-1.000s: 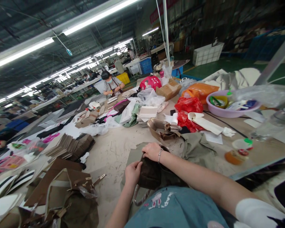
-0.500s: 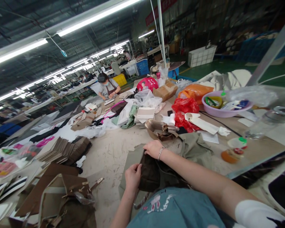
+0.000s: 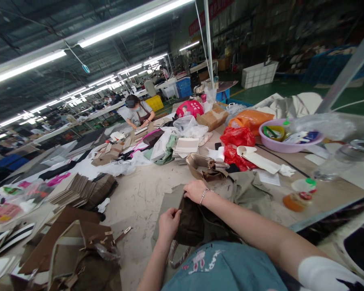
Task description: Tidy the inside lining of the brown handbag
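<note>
Red banner (image 3: 214, 8) and pink bag (image 3: 189, 109) carry characters; too blurred to read.

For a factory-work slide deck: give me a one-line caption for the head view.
Left hand and right hand grip a dark brown bag at a cluttered worktable.

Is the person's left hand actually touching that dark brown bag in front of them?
Touching. The head view shows the left hand closed on the near edge of the dark brown bag, with no gap; the right hand presses its top.
</note>
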